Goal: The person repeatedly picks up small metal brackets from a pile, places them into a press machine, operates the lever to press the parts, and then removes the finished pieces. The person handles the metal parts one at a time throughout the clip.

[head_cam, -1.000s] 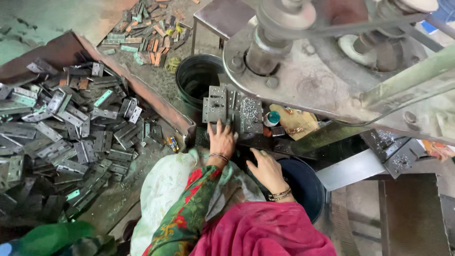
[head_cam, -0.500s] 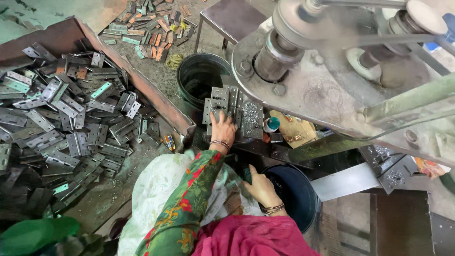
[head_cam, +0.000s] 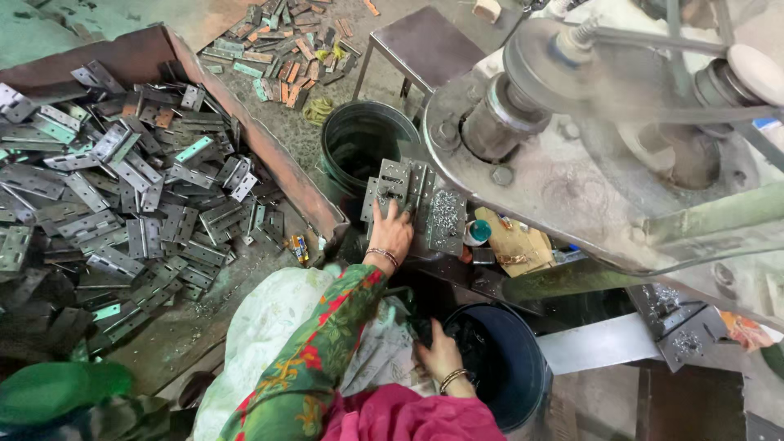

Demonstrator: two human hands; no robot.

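My left hand (head_cam: 392,233) reaches forward in a green floral sleeve. Its fingers press on a grey metal hinge plate (head_cam: 394,181) that stands among several plates on the machine's bed. A drilled plate covered in metal chips (head_cam: 445,219) lies just to the right of it. My right hand (head_cam: 441,355) is low by my lap, at the left rim of a dark blue bucket (head_cam: 510,367). Its fingers curl over something dark that I cannot make out.
A rusty tray (head_cam: 286,175) at the left holds a heap of several grey hinges (head_cam: 122,196). A black bucket (head_cam: 359,143) stands beyond the left hand. The machine's pulley and belt (head_cam: 555,73) loom at the upper right. A small metal stool (head_cam: 425,45) and scattered hinges (head_cam: 286,37) are on the floor.
My left hand stays on the plates on the machine bed. My right hand has dropped back from beside the plates to the blue bucket's rim by my lap.
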